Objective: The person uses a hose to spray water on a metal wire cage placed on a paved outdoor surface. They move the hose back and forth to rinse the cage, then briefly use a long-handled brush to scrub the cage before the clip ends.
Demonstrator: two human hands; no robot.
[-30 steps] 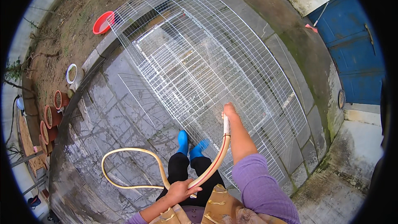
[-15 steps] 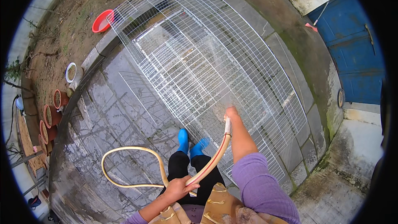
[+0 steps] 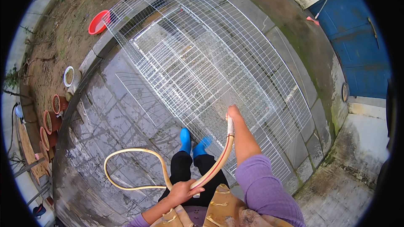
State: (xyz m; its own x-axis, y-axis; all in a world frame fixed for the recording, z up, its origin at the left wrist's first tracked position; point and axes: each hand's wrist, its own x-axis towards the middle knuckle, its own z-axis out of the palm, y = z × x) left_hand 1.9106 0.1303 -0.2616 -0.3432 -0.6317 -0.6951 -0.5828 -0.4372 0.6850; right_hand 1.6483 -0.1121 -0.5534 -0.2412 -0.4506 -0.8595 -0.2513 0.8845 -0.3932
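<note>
My right hand (image 3: 234, 113) is closed round the white end of a cream hose with red stripes (image 3: 219, 164); a faint spray comes from it over the wire mesh panels (image 3: 176, 71). Lower down, my left hand (image 3: 184, 191) grips the same hose, which loops on the wet paving to the left of my legs. The panels, white grids and finer mesh, lie overlapping in front of me, with a wide grid (image 3: 288, 97) reaching out to the right. My blue boots (image 3: 185, 139) stand at the panels' near edge.
On the left are a soil bed (image 3: 59, 38), a red basin (image 3: 97, 22), a white pot (image 3: 68, 77) and several terracotta pots (image 3: 50, 122) along a curb. On the right stand a blue metal door (image 3: 357, 50), a pink-headed long-handled tool (image 3: 313, 20) and a stained wall (image 3: 364, 151).
The view has shifted slightly, the surroundings moving a little left and up in it. My right hand with the hose end has moved slightly; both hands keep their grip.
</note>
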